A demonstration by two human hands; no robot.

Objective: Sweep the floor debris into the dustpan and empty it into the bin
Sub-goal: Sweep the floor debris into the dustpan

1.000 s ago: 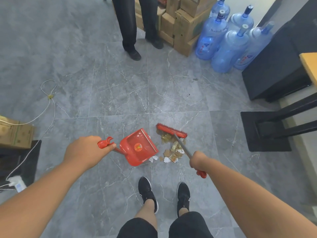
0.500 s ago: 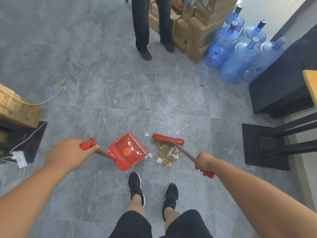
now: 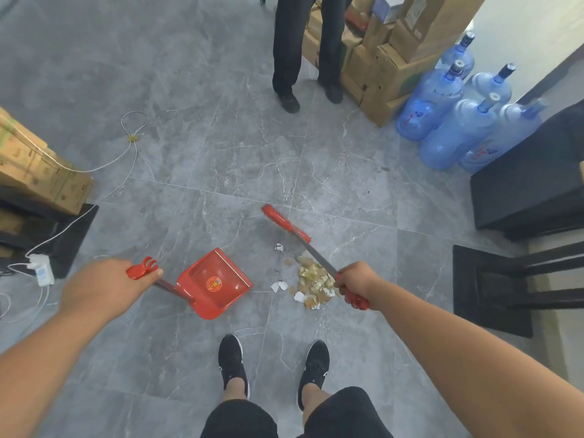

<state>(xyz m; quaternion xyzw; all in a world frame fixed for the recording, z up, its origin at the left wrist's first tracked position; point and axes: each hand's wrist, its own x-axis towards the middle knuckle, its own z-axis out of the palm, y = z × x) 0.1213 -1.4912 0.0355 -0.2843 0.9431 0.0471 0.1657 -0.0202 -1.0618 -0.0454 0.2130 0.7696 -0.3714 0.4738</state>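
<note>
A person looks down at a grey marble-tiled floor (image 3: 196, 147), seeing their own two bare forearms, dark shorts and two black shoes (image 3: 233, 365) at the near edge. The left hand (image 3: 104, 287) is closed around the red grip of a long-handled red dustpan (image 3: 215, 284), whose open mouth faces right and far and rests on the floor. The right hand (image 3: 355, 284) is closed around the red grip of a broom (image 3: 286, 223); its metal shaft runs far and left to a red head lying just beyond the debris. The pile of debris (image 3: 313, 284), tan scraps with a few white bits, sits between pan and right hand, just right of the pan's lip and not touching it. One small white scrap (image 3: 278, 247) lies apart, farther out. No bin can be made out.

A second person stands at the far edge, cut off above the legs (image 3: 303, 45). Stacked cardboard boxes (image 3: 388, 58) beside them are cropped by the top. Five blue water jugs (image 3: 442, 118) cluster far right; some overlap. Dark furniture (image 3: 531, 184) lines the right edge, partly out of view. At the left are another box (image 3: 38, 172), a white cable (image 3: 126, 153) and a plug adapter (image 3: 42, 268). The middle of the floor is open.
</note>
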